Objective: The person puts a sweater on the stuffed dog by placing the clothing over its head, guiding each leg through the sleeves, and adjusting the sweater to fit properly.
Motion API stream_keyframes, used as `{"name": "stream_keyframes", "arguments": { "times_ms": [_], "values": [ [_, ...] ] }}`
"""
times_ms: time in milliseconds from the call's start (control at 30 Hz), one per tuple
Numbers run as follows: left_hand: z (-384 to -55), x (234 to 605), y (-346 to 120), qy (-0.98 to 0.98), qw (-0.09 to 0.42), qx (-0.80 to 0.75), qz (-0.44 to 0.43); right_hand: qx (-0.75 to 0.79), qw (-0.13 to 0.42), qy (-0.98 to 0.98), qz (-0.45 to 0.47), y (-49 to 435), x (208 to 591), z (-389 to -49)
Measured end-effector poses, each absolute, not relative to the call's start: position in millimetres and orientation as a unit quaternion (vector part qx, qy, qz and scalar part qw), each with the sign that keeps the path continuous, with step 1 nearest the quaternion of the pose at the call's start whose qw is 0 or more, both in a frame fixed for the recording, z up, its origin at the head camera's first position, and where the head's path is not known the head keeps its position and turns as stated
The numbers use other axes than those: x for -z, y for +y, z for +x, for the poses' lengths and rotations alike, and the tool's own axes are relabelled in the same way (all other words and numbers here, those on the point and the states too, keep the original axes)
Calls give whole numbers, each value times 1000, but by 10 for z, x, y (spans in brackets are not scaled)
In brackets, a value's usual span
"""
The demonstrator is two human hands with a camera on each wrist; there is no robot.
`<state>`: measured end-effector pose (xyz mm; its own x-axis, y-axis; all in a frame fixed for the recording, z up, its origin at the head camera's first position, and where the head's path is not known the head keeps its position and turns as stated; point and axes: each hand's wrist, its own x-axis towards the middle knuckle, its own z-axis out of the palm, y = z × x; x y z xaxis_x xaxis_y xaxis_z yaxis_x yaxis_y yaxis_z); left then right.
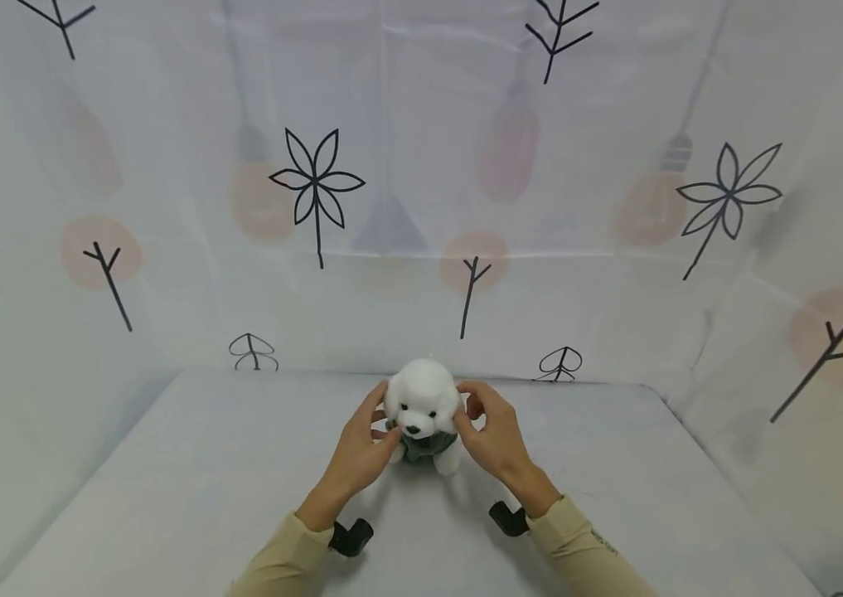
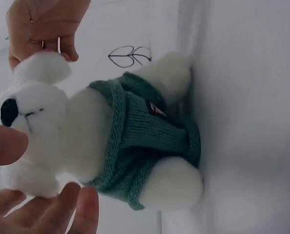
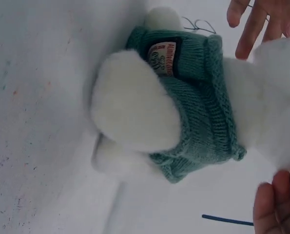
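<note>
A white plush dog [image 1: 421, 406] in a green knitted vest [image 2: 140, 131] sits upright on the white surface, its face toward me in the head view. My left hand [image 1: 363, 448] holds one side of its head, the thumb in front near the cheek and the fingers around the ear. On the other side my right hand [image 1: 494, 433] has its thumb and curved fingers at the other ear. A sewn label [image 3: 163, 58] shows on the vest in the right wrist view. Parts of the head lie outside both wrist views.
The white table surface [image 1: 205, 464] stretches around the dog. Behind it hangs a pale cloth [image 1: 391, 307] printed with plants and lamps, which also encloses the sides. Black wrist mounts [image 1: 351, 537] stick out below both hands.
</note>
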<state>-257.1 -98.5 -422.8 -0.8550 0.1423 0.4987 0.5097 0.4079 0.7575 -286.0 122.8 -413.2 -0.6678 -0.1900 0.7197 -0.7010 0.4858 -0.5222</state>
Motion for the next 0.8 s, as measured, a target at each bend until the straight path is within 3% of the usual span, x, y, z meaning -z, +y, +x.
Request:
{"name": "stream_keyframes", "arguments": {
  "times_ms": [100,433,800],
  "values": [
    [-2580,4205,-977,-809,166,518,-223,-433,284,-807,283,1232,4119,-2851],
    [-2541,4187,-938,-804,211,521,-194,-407,225,-812,353,1239,4183,-2868],
    [-2527,4212,-905,-814,262,482,-192,-396,240,-819,339,1210,4211,-2857]
  ]
}}
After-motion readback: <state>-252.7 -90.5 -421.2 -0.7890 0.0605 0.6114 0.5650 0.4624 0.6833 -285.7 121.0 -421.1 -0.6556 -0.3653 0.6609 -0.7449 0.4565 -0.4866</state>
